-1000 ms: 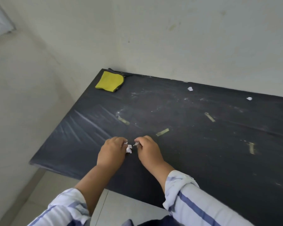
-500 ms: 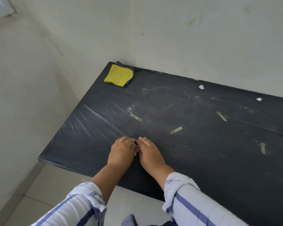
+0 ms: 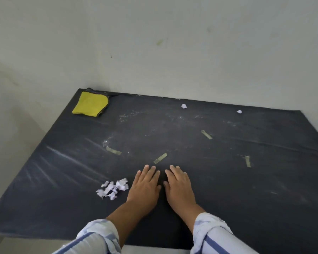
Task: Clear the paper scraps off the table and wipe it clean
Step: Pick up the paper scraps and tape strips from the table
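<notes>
While both hands lay flat with fingers [image 3: 147,171] spread and empty, the scrap pile [image 3: 113,188] sat just frame-left of the left hand [image 3: 145,186].

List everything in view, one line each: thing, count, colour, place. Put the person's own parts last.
table: one, black, set in the wall corner, streaked with pale dust
cloth: one, yellow, folded, far left corner of the table
pile of paper scraps: one heap, white, near the front edge, just left of the left hand
loose paper scraps: two, white, near the far edge, second one further right
tape strips: four, yellowish, stuck flat across the middle of the table
walls: two, off-white, behind and to the left
left hand: one, flat and open on the table
right hand: one, flat and open beside it
sleeves: two, white with blue stripes, rolled up
</notes>
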A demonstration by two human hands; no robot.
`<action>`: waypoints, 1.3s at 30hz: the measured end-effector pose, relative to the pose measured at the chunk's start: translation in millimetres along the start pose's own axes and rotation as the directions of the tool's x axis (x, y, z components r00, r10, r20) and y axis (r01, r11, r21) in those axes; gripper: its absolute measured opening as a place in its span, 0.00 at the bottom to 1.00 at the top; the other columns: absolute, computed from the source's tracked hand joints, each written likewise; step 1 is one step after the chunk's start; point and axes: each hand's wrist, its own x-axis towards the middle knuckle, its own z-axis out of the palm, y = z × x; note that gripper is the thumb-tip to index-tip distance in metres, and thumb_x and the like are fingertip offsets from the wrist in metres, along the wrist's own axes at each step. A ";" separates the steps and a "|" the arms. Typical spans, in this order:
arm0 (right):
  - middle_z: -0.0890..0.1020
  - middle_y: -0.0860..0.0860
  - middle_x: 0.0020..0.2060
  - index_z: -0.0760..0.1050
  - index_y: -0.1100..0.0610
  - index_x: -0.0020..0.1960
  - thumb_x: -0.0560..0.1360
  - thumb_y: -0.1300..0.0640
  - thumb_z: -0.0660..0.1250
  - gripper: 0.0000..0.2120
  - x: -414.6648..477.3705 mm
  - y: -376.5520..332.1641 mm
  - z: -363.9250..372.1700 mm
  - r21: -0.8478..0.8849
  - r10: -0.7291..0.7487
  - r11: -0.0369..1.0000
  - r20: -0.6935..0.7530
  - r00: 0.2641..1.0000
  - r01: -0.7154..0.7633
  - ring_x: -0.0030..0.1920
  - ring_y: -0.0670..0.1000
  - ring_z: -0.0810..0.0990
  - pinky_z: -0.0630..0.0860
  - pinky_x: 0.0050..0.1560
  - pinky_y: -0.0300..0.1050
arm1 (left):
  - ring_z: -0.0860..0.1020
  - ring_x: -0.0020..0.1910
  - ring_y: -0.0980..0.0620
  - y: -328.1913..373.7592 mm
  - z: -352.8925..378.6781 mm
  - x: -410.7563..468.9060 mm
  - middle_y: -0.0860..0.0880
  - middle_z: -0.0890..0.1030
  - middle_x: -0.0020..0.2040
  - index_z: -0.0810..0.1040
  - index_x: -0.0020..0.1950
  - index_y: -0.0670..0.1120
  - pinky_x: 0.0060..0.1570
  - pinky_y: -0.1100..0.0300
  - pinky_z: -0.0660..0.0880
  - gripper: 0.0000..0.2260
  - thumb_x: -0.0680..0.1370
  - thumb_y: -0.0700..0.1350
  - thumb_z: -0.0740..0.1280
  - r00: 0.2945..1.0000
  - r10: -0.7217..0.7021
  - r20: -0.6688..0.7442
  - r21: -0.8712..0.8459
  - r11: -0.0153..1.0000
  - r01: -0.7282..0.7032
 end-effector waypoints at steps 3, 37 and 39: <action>0.69 0.56 0.69 0.70 0.57 0.67 0.77 0.53 0.60 0.19 5.4 39.3 -8.7 -0.065 0.069 0.995 -0.021 0.997 -0.070 0.71 0.56 0.64 0.57 0.69 0.53 | 0.36 0.75 0.53 27.1 15.6 25.4 0.51 0.44 0.78 0.47 0.77 0.48 0.72 0.55 0.35 0.28 0.79 0.58 0.40 0.998 0.044 0.055 0.043 0.998 -0.046; 0.64 0.59 0.70 0.66 0.59 0.68 0.76 0.63 0.58 0.20 271.7 332.4 -137.5 0.013 0.377 0.925 -0.140 0.916 -0.379 0.69 0.61 0.60 0.60 0.66 0.56 | 0.36 0.75 0.53 183.5 34.7 269.3 0.52 0.42 0.78 0.44 0.77 0.51 0.71 0.54 0.34 0.33 0.74 0.61 0.33 0.989 -0.141 -0.046 0.069 0.987 0.144; 0.70 0.59 0.65 0.69 0.62 0.65 0.73 0.70 0.58 0.21 271.4 334.8 -135.2 0.027 0.318 0.948 -0.166 0.934 -0.318 0.65 0.60 0.65 0.64 0.62 0.52 | 0.41 0.76 0.52 182.9 32.1 270.4 0.52 0.46 0.78 0.47 0.77 0.52 0.72 0.55 0.37 0.29 0.77 0.61 0.39 0.988 -0.145 -0.049 0.052 0.988 0.147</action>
